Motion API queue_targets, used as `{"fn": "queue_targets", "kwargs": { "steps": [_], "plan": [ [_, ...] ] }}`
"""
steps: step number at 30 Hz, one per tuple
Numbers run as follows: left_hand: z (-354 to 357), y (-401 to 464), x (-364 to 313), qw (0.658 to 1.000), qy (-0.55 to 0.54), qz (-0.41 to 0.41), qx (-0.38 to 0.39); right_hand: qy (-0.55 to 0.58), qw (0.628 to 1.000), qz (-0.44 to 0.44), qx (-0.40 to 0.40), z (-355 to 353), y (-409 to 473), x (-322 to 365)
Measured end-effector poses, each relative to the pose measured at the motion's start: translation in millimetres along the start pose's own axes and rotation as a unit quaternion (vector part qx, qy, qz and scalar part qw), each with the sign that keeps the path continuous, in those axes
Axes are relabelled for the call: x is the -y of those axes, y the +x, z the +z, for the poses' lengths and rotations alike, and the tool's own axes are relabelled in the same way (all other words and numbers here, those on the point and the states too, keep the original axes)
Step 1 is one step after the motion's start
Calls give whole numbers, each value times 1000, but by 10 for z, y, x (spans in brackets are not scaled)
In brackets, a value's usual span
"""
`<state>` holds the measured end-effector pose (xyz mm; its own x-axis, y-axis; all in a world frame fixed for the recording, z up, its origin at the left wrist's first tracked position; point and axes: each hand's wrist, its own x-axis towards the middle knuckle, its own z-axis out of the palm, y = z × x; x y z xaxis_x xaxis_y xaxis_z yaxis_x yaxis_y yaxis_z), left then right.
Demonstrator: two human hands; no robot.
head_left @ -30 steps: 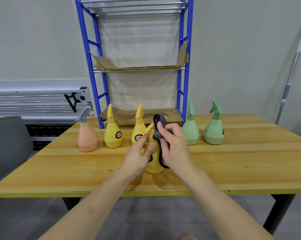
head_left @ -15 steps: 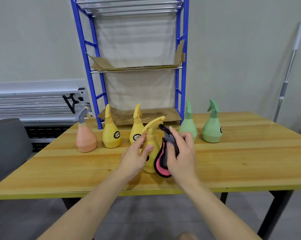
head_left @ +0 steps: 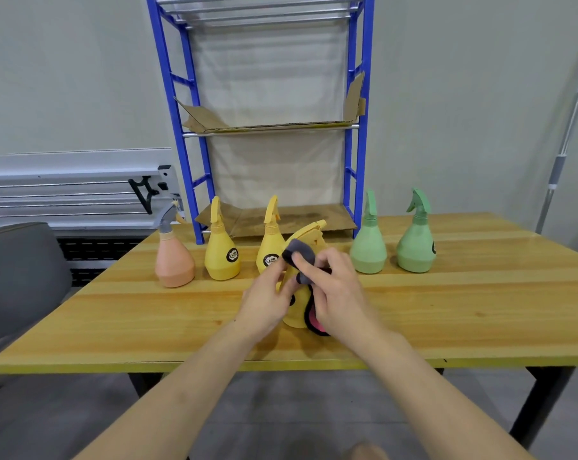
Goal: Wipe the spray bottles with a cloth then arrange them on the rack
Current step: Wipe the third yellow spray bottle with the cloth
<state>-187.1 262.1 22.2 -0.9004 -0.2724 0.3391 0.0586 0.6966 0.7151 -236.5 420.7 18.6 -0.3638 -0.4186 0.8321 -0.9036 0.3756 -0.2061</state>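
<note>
Left hand [head_left: 264,302] grips yellow spray bottle [head_left: 297,308] on bench [head_left: 463,313]; right hand [head_left: 339,293] presses grey cloth [head_left: 299,252] on its neck.

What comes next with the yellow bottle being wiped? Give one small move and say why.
Probably draw the cloth down from the neck over the body of the yellow bottle while the left hand steadies it. The right hand presses the cloth near the trigger, the lower body looks uncovered, and the blue rack holds no bottles, so wiping seems unfinished.
</note>
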Motion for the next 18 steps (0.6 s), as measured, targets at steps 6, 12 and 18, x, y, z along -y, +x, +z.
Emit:
{"fn": "queue_targets", "kwargs": {
  "steps": [6,12,18],
  "plan": [
    [-7,6,-4,1000,-18,11,12,10,1000,-8,26,-98,-57,-61],
    [-12,-42,-58,999,-30,0,13,10,1000,-13,-16,-242,-11,-4],
    [-37,-41,-77,1000,-17,6,14,17,1000,7,2,-73,91,-17]
  ]
}}
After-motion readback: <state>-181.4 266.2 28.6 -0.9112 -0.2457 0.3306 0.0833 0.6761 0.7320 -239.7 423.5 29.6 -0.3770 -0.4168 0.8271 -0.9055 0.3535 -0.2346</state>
